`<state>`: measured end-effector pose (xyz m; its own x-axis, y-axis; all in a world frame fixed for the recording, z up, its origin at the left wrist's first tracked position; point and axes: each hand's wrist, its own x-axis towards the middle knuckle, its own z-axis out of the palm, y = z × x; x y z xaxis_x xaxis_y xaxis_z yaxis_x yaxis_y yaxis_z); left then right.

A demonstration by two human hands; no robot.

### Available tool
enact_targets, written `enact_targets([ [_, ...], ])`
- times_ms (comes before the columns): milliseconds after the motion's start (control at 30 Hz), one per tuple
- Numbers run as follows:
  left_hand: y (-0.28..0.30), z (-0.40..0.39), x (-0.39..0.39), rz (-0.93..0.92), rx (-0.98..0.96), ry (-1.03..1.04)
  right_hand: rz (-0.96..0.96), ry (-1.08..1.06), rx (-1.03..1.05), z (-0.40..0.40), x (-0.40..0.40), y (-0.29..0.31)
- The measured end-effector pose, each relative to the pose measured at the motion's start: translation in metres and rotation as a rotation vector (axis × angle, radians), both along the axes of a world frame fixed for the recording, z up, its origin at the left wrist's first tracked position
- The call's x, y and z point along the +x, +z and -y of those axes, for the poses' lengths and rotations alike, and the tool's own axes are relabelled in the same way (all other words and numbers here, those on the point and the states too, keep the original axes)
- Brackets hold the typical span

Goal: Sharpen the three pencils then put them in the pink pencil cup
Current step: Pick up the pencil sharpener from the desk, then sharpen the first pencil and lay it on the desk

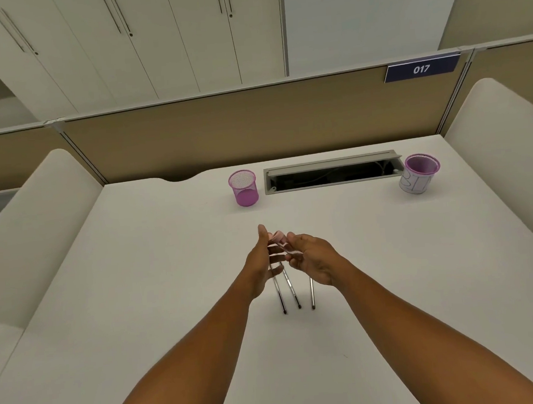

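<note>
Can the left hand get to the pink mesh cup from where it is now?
Probably yes. The left hand hovers over the pencils, and only bare desk lies between it and the pink mesh cup. Whether it holds anything is unclear.

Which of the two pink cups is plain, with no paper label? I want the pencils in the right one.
The pink mesh cup left of the cable slot. The other cup, at far right, has white lettered paper wrapped around it.

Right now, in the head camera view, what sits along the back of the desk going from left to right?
Pink mesh pencil cup → open cable tray set into the desk → a second pink cup with a white paper label wrapped around it.
</note>
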<state>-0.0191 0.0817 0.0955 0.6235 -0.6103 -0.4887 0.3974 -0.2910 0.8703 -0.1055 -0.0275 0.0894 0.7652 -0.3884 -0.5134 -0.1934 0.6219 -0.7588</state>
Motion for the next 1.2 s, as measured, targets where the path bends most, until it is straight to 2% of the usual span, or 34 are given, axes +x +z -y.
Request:
enact_targets([
  [133, -0.002, -0.005, 0.001, 0.102, -0.023, -0.155, 0.021, -0.007, 0.010, -0.006, 0.010, -0.002],
  [267, -0.010, -0.009, 0.010, 0.126, -0.036, -0.053, -0.037, 0.011, -0.008, -0.008, 0.012, -0.008],
  [500, -0.039, -0.028, 0.025, 0.137, 0.121, 0.073, -0.502, 0.089, -0.520, -0.003, -0.002, -0.062],
  [633, -0.051, -0.037, 0.025, 0.120, 0.164, 0.060, -0.651, 0.161, -0.719, -0.005, -0.008, -0.085],
  [967, -0.080, -0.043, 0.025, 0.209, 0.165, -0.043, -0.760, 0.246, -0.979, -0.006, -0.011, -0.109],
  [1200, -0.091, -0.045, 0.032, 0.272, 0.248, -0.072, -0.754, 0.226, -0.912, 0.000, -0.007, -0.103],
])
